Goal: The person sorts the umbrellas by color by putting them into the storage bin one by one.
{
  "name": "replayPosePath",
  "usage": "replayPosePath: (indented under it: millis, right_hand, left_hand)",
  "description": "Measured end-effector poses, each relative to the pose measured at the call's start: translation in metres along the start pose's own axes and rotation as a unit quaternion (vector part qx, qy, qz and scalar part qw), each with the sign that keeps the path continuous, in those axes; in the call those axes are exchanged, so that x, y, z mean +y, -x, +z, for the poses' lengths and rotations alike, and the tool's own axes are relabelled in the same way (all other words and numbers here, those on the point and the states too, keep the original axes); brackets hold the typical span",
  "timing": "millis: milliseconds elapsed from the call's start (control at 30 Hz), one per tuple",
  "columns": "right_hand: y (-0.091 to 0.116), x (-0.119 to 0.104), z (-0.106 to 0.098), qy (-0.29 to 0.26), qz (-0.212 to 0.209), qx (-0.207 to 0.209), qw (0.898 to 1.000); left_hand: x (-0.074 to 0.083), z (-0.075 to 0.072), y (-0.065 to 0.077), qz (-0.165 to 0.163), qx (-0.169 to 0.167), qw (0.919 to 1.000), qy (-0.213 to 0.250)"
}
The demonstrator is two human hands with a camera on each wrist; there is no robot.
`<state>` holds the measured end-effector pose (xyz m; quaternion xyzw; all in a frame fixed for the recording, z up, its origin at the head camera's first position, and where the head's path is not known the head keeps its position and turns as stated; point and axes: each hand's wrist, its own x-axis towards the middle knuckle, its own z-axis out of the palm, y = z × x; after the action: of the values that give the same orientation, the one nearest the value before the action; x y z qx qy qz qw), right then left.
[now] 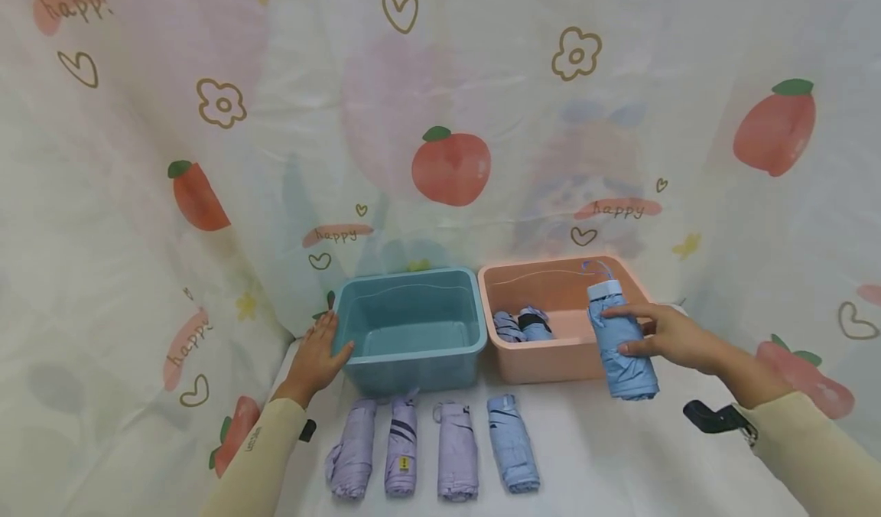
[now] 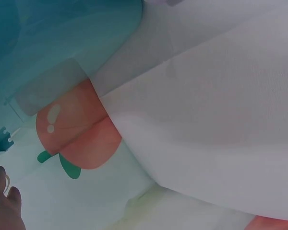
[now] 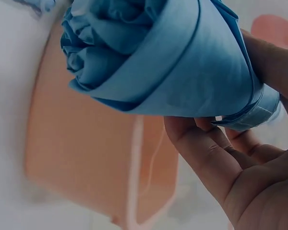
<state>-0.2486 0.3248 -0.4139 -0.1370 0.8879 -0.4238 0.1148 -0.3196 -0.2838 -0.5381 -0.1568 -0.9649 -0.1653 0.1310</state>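
From my distance I follow the blue folding umbrella [image 1: 609, 333], which is lifted above the worktop [image 1: 585, 456], in front of the right part of the peach bin [image 1: 551, 364]. Its long axis is close to upright: the pale handle cap [image 1: 604, 289] points up and a little to the left, and the folded cloth end points down. My right wrist camera sees this gathered end from near. The right hand [image 1: 677, 337] pinches the umbrella between thumb and fingers, from the right side.

Inside the peach bin, against its left end, I see two more blue umbrellas, a striped one [image 1: 508, 327] and one with a black band [image 1: 535, 326]. This bin and the teal bin [image 1: 413, 375] stand side by side at the far edge of the worktop. My left hand [image 1: 316, 356] has its fingers straight and thumb apart, resting at the teal bin's left rim, near the front corner.

Toward the near edge lie three lilac umbrellas [image 1: 457, 452] and one blue umbrella at the right of the row [image 1: 514, 444], their long axes running from near to far. Behind hangs a fruit-printed curtain [image 1: 450, 81].
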Motion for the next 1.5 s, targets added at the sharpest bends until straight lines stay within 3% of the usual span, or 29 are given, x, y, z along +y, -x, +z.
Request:
replayPosePath:
  millis: [267, 500, 667, 933, 1167, 1333, 1400, 1500]
  right_hand:
    - [-0.046, -0.002, -0.049, 0.081, 0.007, 0.006, 0.997]
    - [-0.088, 0.013, -0.070, 0.065, 0.010, -0.015, 0.998]
    - [-0.117, 0.026, -0.069, 0.068, 0.022, -0.034, 0.997]
    - [-0.149, 0.049, -0.057, 0.030, 0.060, -0.066, 0.996]
    - [-0.161, 0.071, -0.050, 0.010, 0.089, -0.106, 0.990]
    - [-0.165, 0.080, -0.041, 0.034, 0.101, -0.130, 0.986]
    - [-0.168, 0.086, -0.036, 0.054, 0.092, -0.133, 0.985]
    - [-0.177, 0.107, -0.029, 0.133, 0.019, -0.121, 0.984]
  left_hand:
    - [0.000, -0.002, -0.001, 0.002, -0.007, 1.0000, -0.003]
    - [-0.001, 0.002, 0.001, 0.012, 0.016, 0.9998, 0.001]
    - [-0.003, 0.003, 0.002, 0.013, 0.019, 0.9997, -0.003]
    - [-0.003, 0.002, 0.001, 0.006, 0.015, 0.9999, -0.002]
    - [-0.002, 0.006, -0.002, 0.011, 0.014, 0.9998, 0.000]
    - [-0.002, 0.004, -0.001, 0.023, 0.027, 0.9994, -0.003]
    - [-0.002, 0.003, -0.001, 0.024, 0.032, 0.9992, -0.003]
    - [-0.003, 0.003, -0.001, 0.018, 0.028, 0.9995, -0.003]
